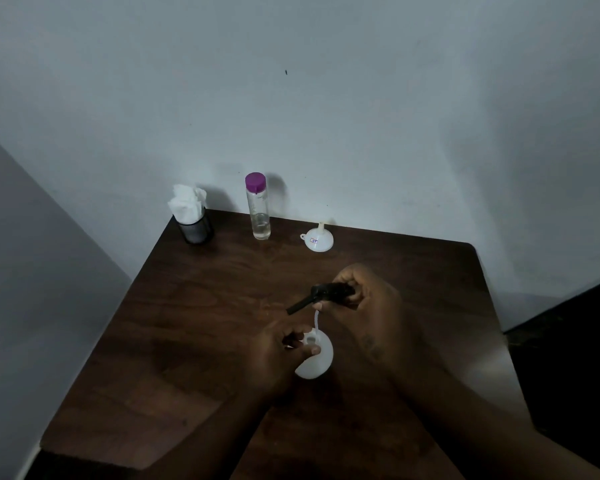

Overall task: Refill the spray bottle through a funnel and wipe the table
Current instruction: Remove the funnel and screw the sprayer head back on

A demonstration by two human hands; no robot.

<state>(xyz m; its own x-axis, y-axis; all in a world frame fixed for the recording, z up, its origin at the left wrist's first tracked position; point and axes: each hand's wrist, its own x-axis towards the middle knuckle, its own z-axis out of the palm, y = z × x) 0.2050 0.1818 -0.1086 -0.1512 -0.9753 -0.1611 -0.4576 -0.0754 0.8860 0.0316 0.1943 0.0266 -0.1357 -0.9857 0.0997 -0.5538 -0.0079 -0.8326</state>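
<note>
- The left hand [274,355] is gripping a small spray bottle [315,362] near the middle of the table, with thumb and fingers curled around its neck. The bottle is round-bodied, smooth, white plastic.
- The bottle's mouth is standing open, and a thin pale tube [316,318] is hanging from above down to it.
- Just beyond, the right hand [371,296] is pinching the black spray head [333,292] and holding it lifted off the bottle. Its narrow trigger is pointing down to the left.
- The two hands are working close together but not touching.
- The table [187,341] is showing a dark brown wood grain with a dull sheen and rounded corners.
- Farther back, a white plastic funnel [317,239] is resting wide mouth down, spout up, with a small label on its cone.
- To its left, a tall clear bottle [257,216] with a purple cap is standing upright, holding a little clear liquid.
- At the far left corner, a dark round cup [195,228] is holding crumpled white tissues [187,202] against the pale wall [361,116].
</note>
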